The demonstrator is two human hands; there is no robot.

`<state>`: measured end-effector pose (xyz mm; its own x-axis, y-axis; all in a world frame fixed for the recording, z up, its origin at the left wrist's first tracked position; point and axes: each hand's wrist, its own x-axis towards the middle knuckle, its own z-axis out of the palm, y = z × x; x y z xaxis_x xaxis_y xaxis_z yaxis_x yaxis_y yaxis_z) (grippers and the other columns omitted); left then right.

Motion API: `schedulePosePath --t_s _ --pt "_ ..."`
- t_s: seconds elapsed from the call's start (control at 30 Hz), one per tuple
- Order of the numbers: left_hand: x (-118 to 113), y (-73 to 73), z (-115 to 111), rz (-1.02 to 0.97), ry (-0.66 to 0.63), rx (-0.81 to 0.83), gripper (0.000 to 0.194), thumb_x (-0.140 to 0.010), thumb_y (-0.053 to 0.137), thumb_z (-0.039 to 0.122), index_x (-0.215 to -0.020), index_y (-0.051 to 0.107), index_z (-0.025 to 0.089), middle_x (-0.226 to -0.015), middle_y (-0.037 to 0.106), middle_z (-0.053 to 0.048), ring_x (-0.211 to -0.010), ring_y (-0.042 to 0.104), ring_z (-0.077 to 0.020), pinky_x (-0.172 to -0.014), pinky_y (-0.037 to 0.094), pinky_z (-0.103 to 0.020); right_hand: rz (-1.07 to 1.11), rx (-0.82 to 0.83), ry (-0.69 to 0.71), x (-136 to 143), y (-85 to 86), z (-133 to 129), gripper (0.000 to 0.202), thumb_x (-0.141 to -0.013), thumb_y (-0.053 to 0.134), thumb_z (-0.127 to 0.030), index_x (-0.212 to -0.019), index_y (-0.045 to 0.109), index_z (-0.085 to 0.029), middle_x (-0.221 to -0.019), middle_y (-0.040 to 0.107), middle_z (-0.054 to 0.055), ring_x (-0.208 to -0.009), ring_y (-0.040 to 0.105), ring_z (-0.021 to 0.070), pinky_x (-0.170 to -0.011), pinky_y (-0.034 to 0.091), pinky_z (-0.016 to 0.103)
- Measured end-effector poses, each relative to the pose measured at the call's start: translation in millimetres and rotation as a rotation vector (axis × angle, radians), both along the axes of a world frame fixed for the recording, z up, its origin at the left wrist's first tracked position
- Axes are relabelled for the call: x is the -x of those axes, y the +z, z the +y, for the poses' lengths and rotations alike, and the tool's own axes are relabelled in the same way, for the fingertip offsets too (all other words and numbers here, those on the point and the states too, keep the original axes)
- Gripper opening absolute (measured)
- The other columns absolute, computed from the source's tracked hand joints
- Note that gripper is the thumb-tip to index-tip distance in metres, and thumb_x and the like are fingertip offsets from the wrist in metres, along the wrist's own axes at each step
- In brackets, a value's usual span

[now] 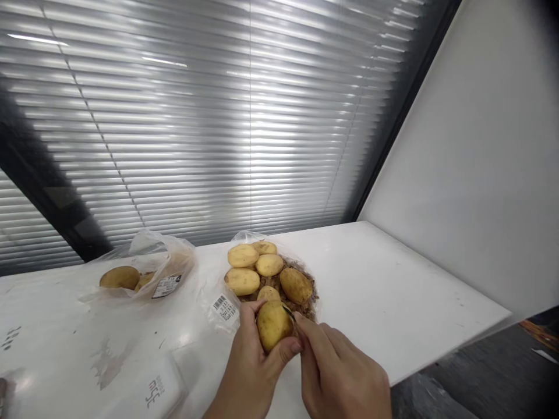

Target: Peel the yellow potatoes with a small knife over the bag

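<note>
My left hand (255, 358) is wrapped around a yellow-brown potato (273, 327), thumb and fingers on its sides. Against the potato's upper right side lies the dark blade of a peeler (288, 313), and my right hand (338, 366) is closed on it; the handle is hidden in the fingers. Just beyond, pale peeled potatoes (242, 281) and a browner, dirt-specked potato (296, 285) rest on a clear plastic bag (209, 311) with a barcode label. Brown peel scraps (312, 302) lie around and under them.
At the left, another plastic bag (179, 262) holds unpeeled potatoes (120, 278). A white rounded device (161, 387) with printed marks sits at the near left of the white table (362, 279). Blinds (209, 116) stand behind, a white panel (476, 163) on the right.
</note>
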<state>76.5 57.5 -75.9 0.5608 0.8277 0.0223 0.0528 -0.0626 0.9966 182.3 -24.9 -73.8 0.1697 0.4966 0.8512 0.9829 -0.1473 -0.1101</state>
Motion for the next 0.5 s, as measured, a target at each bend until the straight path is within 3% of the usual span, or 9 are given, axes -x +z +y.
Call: schedulePosePath --t_s 0.33,0.5 --pt "0.0 -3.2 -1.6 0.097 0.021 -0.092 0.037 -0.084 0.067 0.038 -0.112 0.05 0.022 -0.106 0.067 -0.007 -0.098 0.061 -0.0289 -0.086 0.046 -0.041 -0.082 0.067 -0.076 -2.7 7.4 5.2 0.037 -0.094 0.035 -0.008 -0.09 0.071 -0.015 -0.065 0.073 0.001 -0.051 0.069 0.0129 -0.046 0.043 0.025" --pt "-1.7 -3.4 4.4 0.034 0.031 -0.038 0.04 -0.086 0.065 0.049 -0.11 0.048 0.022 -0.099 0.066 -0.005 -0.09 0.061 -0.0252 -0.079 0.049 -0.037 -0.017 0.093 -0.074 -10.1 5.0 8.2 0.036 -0.099 0.037 -0.016 -0.089 0.071 -0.015 -0.064 0.072 0.002 -0.052 0.071 0.0159 -0.043 0.044 0.027"
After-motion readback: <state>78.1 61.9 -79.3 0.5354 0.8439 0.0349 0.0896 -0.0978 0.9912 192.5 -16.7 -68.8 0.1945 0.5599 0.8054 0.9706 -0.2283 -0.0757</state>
